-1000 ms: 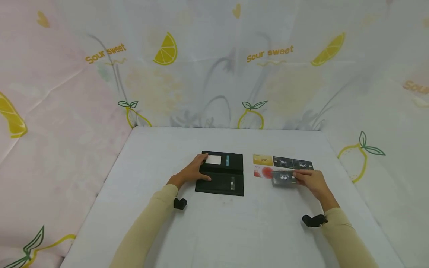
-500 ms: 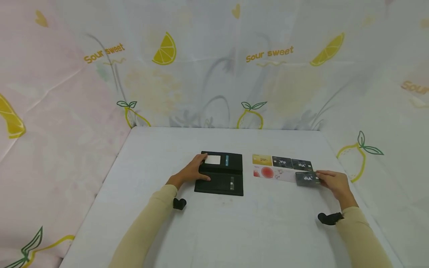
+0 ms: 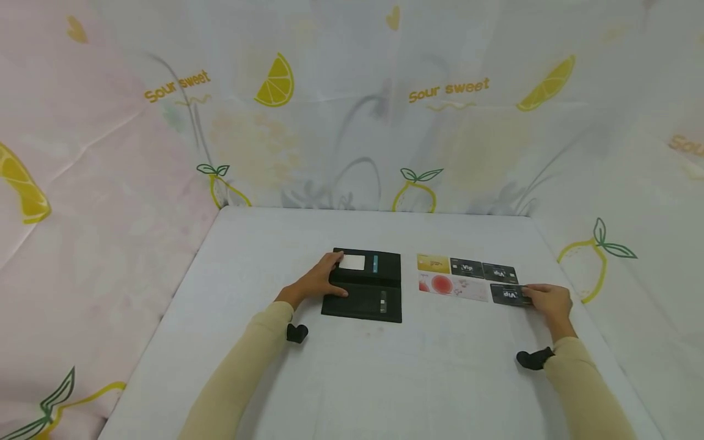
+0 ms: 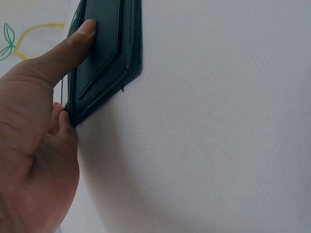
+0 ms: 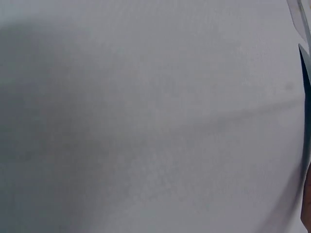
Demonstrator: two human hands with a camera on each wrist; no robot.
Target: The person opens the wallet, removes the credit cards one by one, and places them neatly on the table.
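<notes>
A black open wallet (image 3: 360,304) lies at the middle of the table. My left hand (image 3: 315,281) holds its left edge; in the left wrist view the thumb (image 4: 73,48) lies on the wallet's panel, and the other fingers are partly hidden beside the edge. My right hand (image 3: 554,305) pinches the right end of a black Vip card (image 3: 506,294), close to the tabletop. That card is right of a long pink-and-white card (image 3: 462,287) and below another black Vip card (image 3: 500,273). In the right wrist view, just the held card's dark edge (image 5: 307,111) shows.
In the upper row lie a yellow card (image 3: 433,263) and a second black Vip card (image 3: 466,267). A white card (image 3: 352,262) and a blue strip (image 3: 375,264) show in the wallet's upper panel. White cloth covers the table (image 3: 396,373); printed cloth walls stand behind it and at both sides.
My right hand has carried the black Vip card rightward off the pink-and-white card, then lowered it to the table beside it. My left hand stays on the wallet.
</notes>
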